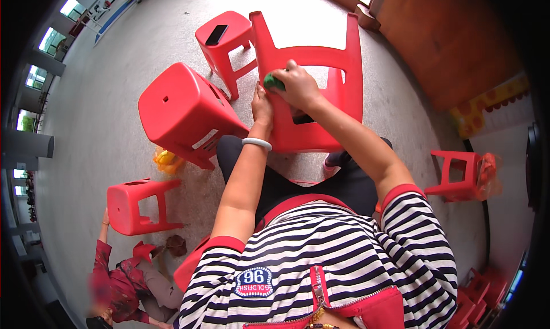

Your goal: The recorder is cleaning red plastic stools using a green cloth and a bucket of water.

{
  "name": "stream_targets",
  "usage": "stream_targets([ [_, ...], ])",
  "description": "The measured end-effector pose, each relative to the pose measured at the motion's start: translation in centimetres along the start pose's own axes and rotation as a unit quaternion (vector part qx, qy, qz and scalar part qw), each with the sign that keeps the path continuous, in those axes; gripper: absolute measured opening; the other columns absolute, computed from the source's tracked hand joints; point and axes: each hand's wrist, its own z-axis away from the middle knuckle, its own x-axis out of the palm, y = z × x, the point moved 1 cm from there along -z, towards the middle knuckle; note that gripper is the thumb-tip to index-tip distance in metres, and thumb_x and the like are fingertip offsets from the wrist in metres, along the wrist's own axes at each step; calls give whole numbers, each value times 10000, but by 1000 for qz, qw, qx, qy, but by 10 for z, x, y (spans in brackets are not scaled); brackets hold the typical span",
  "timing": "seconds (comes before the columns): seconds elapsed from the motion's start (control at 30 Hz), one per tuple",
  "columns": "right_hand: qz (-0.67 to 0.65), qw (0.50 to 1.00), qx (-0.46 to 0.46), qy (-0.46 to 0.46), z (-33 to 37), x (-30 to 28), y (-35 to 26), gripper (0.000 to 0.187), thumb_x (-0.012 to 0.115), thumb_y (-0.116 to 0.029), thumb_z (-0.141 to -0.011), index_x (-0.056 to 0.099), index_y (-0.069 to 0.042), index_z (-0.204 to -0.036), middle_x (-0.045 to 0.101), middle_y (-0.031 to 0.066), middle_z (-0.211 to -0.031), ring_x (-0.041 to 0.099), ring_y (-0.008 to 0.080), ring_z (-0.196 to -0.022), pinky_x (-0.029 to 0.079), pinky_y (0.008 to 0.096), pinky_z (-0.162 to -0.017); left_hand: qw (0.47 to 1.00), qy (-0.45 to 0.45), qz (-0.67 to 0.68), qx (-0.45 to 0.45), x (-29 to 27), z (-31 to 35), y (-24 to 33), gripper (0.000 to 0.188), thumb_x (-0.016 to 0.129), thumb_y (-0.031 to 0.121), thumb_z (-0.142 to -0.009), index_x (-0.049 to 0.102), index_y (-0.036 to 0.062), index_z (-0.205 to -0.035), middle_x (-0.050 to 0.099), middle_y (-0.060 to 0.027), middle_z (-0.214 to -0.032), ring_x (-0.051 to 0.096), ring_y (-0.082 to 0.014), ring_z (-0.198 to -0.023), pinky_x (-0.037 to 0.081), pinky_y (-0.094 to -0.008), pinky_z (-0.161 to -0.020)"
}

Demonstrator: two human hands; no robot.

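Observation:
A red plastic stool (347, 105) lies tipped in front of my knees, its legs pointing away from me. My left hand (262, 106) grips the stool's left edge, with a pale bangle on that wrist. In my right hand (298, 87) is a green scouring pad (274, 82), pressed against the stool's side near the left leg. My fingers partly cover the pad.
Left of my work stand a red stool (172, 102) and another stool (232, 34) with a dark phone (216, 35) on it. A co-worker (129, 283) at lower left touches a tipped stool (129, 207). At right, another stool (458, 174) has an orange bag (488, 174) beside it.

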Motion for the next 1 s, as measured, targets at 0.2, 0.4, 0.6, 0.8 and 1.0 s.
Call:
stream_targets([
  [0.2, -56, 995, -59, -48, 70, -23, -15, 312, 775, -287, -794, 693, -177, -1074, 556, 145, -990, 633, 354, -937, 548, 471, -782, 991, -8, 136, 2, 0, -5, -13, 479, 344, 356, -1108, 514, 26, -1411, 590, -114, -1348, 579, -203, -1192, 473, -343, -1022],
  [0.4, -26, 999, -31, -22, 41, -3, -14, 316, 772, -292, -803, 682, -170, -1080, 561, 142, -1001, 638, 353, -938, 562, 458, -764, 981, -51, 165, -86, -7, -5, -9, 437, 368, 347, -1093, 584, 14, -1276, 648, -125, -1193, 642, -226, -1023, 529, -377, -918],
  [0.6, 123, 991, 45, -5, -38, 16, -4, 299, 731, -374, -863, 685, -202, -1104, 596, 172, -1111, 668, 344, -982, 585, 444, -800, 989, -60, 132, -23, -4, -19, -15, 458, 327, 313, -1043, 619, 0, -1204, 661, -148, -1141, 642, -267, -1001, 506, -410, -928],
  [0.8, -12, 992, 94, -83, -55, -13, 26, 456, 783, -461, -804, 711, -176, -1153, 652, 197, -1103, 686, 354, -979, 563, 440, -837, 999, 36, -31, 12, -2, -27, -21, 450, 396, 313, -1014, 666, -38, -1092, 694, -188, -1075, 650, -285, -975, 486, -405, -932],
  [1.0, 70, 982, 15, 177, -57, -105, 88, 421, 746, -480, -837, 729, -167, -1117, 700, 150, -1000, 657, 318, -1019, 521, 451, -888, 997, 54, -22, -43, -19, -29, -17, 718, 524, 661, -936, 703, -13, -1106, 709, -196, -1106, 668, -295, -1055, 477, -389, -947],
])
